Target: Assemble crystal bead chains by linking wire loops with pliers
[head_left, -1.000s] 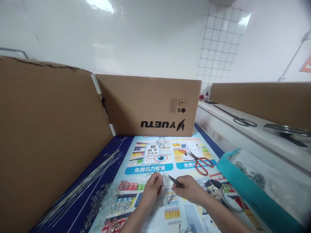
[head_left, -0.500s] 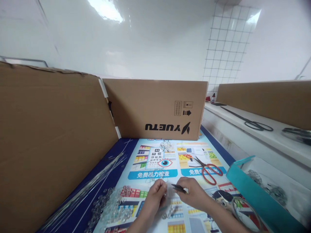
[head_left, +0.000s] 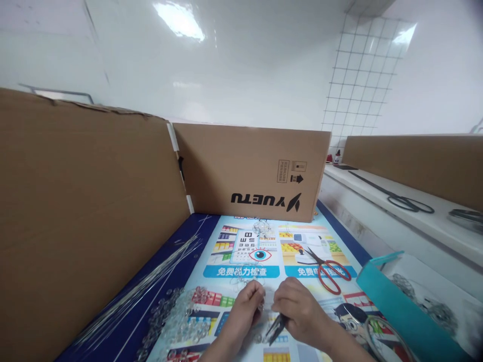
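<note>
My left hand pinches a small clear bead between thumb and fingers, low in the middle of the view. My right hand is right beside it, fingertips nearly touching, and grips dark pliers whose tips point down and left under the hand. Both hands hover over a colourful printed mat. A heap of clear beads lies just left of my left hand. A bundle of thin metal wires stretches along the blue table edge farther left.
Red-handled scissors lie on the mat to the right. A teal-edged tray holds bead pieces at right. Cardboard walls stand left and behind. A small bead cluster sits near the back. Black scissors rest on the white ledge.
The pliers in my right hand swung from pointing left toward the bead to pointing down and left under the hand. Both hands closed together. The view shifted slightly.
</note>
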A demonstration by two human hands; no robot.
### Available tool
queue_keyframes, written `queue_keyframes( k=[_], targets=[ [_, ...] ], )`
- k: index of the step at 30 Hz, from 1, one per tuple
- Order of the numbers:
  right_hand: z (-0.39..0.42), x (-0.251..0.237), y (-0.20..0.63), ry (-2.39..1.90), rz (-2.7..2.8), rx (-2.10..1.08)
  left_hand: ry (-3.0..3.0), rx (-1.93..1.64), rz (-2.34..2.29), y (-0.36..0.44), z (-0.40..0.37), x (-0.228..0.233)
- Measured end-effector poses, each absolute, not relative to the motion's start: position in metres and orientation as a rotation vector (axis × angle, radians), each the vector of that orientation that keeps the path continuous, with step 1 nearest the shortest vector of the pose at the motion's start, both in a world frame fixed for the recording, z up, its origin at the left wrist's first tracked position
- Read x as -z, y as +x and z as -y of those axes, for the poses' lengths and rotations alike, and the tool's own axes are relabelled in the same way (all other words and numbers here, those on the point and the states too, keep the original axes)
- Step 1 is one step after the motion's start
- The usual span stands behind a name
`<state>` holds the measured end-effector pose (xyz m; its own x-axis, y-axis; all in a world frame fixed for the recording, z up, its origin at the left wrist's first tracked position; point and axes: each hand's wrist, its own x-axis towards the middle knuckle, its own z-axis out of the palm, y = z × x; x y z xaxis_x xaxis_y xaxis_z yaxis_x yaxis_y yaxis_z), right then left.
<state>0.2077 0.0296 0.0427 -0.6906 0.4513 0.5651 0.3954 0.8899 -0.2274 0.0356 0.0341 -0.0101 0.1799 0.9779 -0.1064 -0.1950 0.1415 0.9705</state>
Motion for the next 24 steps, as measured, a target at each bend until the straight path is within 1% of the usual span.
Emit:
queue_keyframes(
  k=[9, 15, 21, 24],
  targets=[
    [-0.025, -0.049, 0.205, -0.550, 2.585, 0.158, 1.037, -1.098, -0.970, 0.036, -0.030, 0.007],
    [-0.026, -0.049, 0.207, -0.509, 2.470, -0.039, 1.058, -1.085, -0.950, 0.036, -0.029, 0.005],
    [-0.030, -0.041, 0.209, -0.501, 2.441, -0.059, 1.094, -1.049, -0.937, 0.036, -0.025, 0.001],
    [-0.031, -0.038, 0.208, -0.500, 2.397, -0.153, 1.103, -1.033, -0.942, 0.036, -0.026, 0.002]
  ],
)
